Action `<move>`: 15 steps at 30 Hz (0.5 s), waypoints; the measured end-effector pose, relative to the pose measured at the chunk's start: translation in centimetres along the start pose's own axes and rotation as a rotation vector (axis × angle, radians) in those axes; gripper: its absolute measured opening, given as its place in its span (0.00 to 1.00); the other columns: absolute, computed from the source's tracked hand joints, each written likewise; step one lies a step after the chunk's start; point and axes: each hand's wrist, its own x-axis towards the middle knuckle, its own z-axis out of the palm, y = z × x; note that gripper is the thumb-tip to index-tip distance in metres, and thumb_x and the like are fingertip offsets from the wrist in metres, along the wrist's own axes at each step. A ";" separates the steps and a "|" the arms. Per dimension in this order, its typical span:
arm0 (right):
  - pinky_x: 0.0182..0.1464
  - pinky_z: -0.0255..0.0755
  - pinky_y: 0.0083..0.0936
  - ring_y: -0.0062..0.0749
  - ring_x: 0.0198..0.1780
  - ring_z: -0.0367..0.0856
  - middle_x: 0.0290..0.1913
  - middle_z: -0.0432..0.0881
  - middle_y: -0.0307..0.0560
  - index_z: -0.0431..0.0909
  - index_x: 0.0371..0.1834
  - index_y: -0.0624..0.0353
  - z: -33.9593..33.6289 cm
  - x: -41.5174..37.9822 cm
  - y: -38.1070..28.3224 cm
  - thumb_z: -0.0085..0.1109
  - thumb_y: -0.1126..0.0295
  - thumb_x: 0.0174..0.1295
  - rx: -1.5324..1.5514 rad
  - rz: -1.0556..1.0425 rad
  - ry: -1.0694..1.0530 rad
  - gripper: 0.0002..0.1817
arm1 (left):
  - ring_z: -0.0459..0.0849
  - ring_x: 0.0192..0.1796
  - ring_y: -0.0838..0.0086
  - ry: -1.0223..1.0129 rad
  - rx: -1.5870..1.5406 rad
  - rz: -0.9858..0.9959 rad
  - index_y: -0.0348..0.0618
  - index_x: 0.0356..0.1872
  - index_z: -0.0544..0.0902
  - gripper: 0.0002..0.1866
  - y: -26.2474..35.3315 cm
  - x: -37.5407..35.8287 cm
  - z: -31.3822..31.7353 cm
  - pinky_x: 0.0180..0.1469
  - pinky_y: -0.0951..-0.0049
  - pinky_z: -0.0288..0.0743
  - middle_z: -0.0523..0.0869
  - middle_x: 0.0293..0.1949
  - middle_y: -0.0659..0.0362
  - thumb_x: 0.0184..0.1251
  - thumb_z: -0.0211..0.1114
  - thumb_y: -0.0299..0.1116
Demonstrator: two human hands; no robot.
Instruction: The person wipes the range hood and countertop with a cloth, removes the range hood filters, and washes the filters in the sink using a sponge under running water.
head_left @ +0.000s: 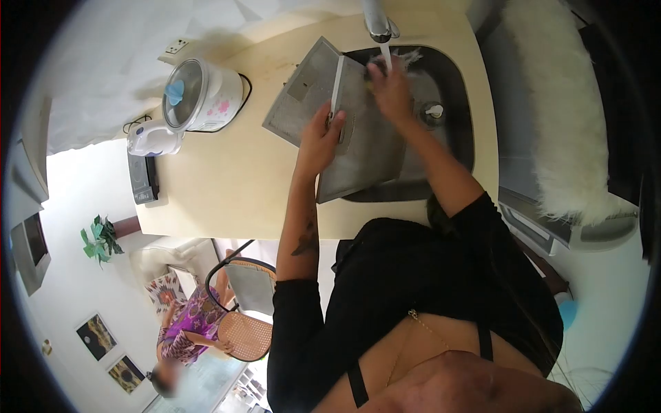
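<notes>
A flat grey mesh panel (368, 131) slants over the left part of the dark sink (451, 148). My left hand (320, 140) is closed on its raised edge, where a pale strip runs. Behind that hand, a second grey panel section (296, 96) rests on the counter; whether the two are joined I cannot tell. Under the faucet (379, 27), running water falls onto my right hand (391, 89). Its fingers are curled at the panel's upper right, around something dark and yellowish that is mostly hidden and blurred. A drain fitting (434, 111) shows in the basin.
A white cooker (220, 96) with a glass lid stands at the counter's left, beside a white appliance (153, 138) and a black device (142, 179). Chairs (244, 335) and a seated person (193, 323) are at lower left. White fluffy fabric (564, 110) hangs right.
</notes>
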 end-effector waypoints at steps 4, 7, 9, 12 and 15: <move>0.31 0.69 0.41 0.54 0.31 0.77 0.27 0.77 0.57 0.67 0.40 0.60 0.3 -1.8 -5.5 0.53 0.61 0.60 0.039 -0.068 0.057 0.14 | 0.73 0.28 0.73 -0.021 -0.023 -0.022 0.38 0.52 0.72 0.19 0.5 1.0 0.5 0.33 0.72 0.67 0.77 0.25 0.55 0.66 0.53 0.40; 0.32 0.69 0.40 0.55 0.31 0.77 0.27 0.77 0.57 0.67 0.39 0.60 0.1 -4.5 -2.4 0.53 0.61 0.60 0.030 -0.162 -0.148 0.14 | 0.72 0.28 0.73 0.009 -0.085 0.058 0.38 0.51 0.72 0.18 0.0 1.5 0.6 0.34 0.72 0.68 0.76 0.25 0.54 0.66 0.52 0.39; 0.33 0.69 0.39 0.54 0.31 0.77 0.27 0.77 0.57 0.68 0.40 0.60 -0.1 -5.9 0.2 0.51 0.60 0.62 0.011 -0.200 -0.184 0.14 | 0.71 0.28 0.73 0.030 -0.043 0.048 0.37 0.49 0.72 0.17 -0.5 1.5 0.9 0.34 0.72 0.67 0.76 0.25 0.55 0.66 0.51 0.39; 0.34 0.69 0.38 0.51 0.30 0.77 0.27 0.77 0.56 0.69 0.40 0.59 -1.8 -4.6 1.8 0.49 0.58 0.62 0.001 0.163 -0.259 0.15 | 0.74 0.32 0.72 0.003 -0.052 0.005 0.37 0.48 0.72 0.16 -0.9 1.8 1.1 0.38 0.72 0.68 0.78 0.28 0.54 0.66 0.50 0.38; 0.34 0.69 0.36 0.49 0.29 0.77 0.27 0.77 0.54 0.72 0.39 0.58 -1.7 -0.7 -0.3 0.50 0.56 0.61 0.184 -0.044 0.218 0.16 | 0.78 0.41 0.68 -0.104 -0.203 0.021 0.36 0.50 0.70 0.18 0.5 2.3 1.9 0.45 0.71 0.68 0.79 0.35 0.50 0.63 0.52 0.36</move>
